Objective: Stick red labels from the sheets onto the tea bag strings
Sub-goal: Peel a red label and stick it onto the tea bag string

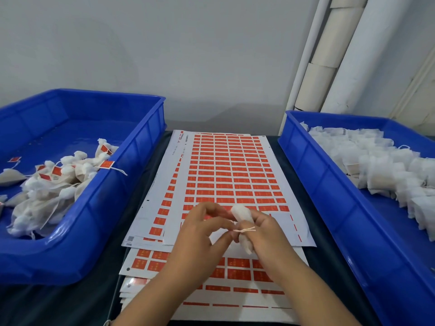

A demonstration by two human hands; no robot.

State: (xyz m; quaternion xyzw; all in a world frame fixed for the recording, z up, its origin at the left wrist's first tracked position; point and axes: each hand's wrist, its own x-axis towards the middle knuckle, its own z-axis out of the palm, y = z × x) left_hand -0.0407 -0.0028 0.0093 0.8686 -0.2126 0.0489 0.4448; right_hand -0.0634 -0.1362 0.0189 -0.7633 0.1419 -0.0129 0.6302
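Two hands meet low in the head view, over the near end of the label sheets (226,175). The right hand (266,228) has its grip closed round a tea bag (242,216), fingers curled about the white pouch so that it stands roughly upright, tilted slightly, its gathered top above the fingers and its lower end poking out below. The string (246,229) runs crosswise, almost level, from the bag towards the left hand (200,229), whose fingertips are pinched together at the string's left end; whether they actually hold it or only touch it is hard to tell, and no red label shows between them.

So the string's long axis lies left to right, across the bag's upright axis, and its free end is nearer the left hand. The nearest unpeeled red labels (237,263) lie on the sheet directly beneath both hands. My guess is that the left hand would do the peeling while the right keeps the bag steady.

Labelled bags (58,175) lie heaped in the left blue tray (122,189); plain bags (376,161) fill the right blue tray (313,175). Both trays sit on the dark surface (329,267), flanking the sheets.
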